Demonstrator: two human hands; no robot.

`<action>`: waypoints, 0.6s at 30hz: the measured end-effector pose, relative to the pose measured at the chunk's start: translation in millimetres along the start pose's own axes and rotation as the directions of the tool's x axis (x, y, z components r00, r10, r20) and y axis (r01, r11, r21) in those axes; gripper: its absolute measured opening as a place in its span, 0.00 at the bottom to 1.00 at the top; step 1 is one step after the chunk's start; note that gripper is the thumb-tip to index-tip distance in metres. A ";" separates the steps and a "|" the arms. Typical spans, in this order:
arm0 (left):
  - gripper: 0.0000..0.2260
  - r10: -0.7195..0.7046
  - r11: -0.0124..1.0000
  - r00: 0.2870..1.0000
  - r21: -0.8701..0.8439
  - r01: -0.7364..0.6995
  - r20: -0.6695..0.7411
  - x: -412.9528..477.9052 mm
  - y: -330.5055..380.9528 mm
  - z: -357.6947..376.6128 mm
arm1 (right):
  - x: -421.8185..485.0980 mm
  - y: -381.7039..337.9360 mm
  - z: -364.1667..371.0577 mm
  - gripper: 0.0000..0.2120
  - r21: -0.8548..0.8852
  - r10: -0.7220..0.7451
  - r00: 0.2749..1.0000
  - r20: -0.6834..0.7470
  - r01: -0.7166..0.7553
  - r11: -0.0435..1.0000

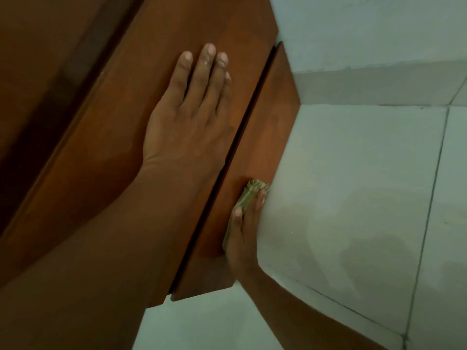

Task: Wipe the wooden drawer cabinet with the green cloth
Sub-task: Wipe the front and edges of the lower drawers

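The wooden drawer cabinet (121, 137) fills the left and middle of the view, seen steeply from above. My left hand (192, 114) lies flat on its top, fingers straight and close together, holding nothing. A dark gap runs between the top and the drawer front (265, 137). My right hand (243, 231) presses the green cloth (249, 195) against the lower part of that drawer front. The cloth is bunched under the fingers, with a crumpled end showing past the fingertips. Most of the cloth is hidden by the hand.
A pale tiled floor (366, 198) with dark grout lines spreads to the right and below the cabinet. A light wall with a skirting strip (379, 87) stands at the top right. A darker wooden panel (32, 72) borders the cabinet on the left.
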State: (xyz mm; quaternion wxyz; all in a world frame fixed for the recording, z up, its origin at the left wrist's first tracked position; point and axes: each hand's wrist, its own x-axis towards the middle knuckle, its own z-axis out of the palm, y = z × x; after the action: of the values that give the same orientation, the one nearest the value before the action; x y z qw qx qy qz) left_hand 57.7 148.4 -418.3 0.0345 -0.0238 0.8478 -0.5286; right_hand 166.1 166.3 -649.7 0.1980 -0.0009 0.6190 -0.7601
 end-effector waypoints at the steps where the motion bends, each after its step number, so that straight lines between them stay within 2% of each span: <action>1: 0.32 0.004 1.000 1.000 0.013 -0.004 -0.001 -0.1 0.0 1.6 | 22.8 -0.4 -5.2 0.31 -0.010 -0.010 1.000 -0.002 0.010 1.000; 6: 0.33 0.013 1.000 1.000 0.001 -0.013 0.010 1.6 -0.9 -0.4 | 153.7 -33.6 -33.1 0.29 -0.020 -0.038 0.996 -0.075 0.037 0.999; 10: 0.33 0.034 0.999 0.999 0.022 -0.034 0.033 3.0 -0.2 -2.5 | 241.3 -62.0 -52.6 0.27 -0.093 -0.074 0.988 -0.136 0.062 0.994; 12: 0.33 0.036 0.999 0.999 0.021 -0.037 0.031 4.0 -0.3 -4.0 | 263.2 -66.9 -64.5 0.25 -0.163 -0.067 0.981 -0.180 0.038 0.986; 14: 0.33 0.028 1.000 0.999 0.013 -0.028 0.037 3.7 -0.1 -5.9 | 270.0 -70.2 -78.1 0.20 -0.181 -0.050 0.971 -0.233 0.008 0.983; 16: 0.33 0.023 1.000 0.999 0.013 -0.023 0.041 3.6 0.0 -5.6 | 270.1 -67.3 -91.0 0.16 -0.140 0.006 0.949 -0.316 -0.053 0.989; 18: 0.32 0.020 1.000 0.999 0.013 -0.020 0.031 4.2 -0.2 -4.6 | 254.0 -59.9 -99.7 0.16 -0.027 0.091 0.909 -0.408 -0.112 0.993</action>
State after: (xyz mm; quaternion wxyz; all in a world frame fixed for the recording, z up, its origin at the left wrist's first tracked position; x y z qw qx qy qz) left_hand 53.2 152.1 -416.2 0.0531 -0.0232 0.8438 -0.5335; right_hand -110.5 192.7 -678.6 0.1044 0.1841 0.6644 -0.7168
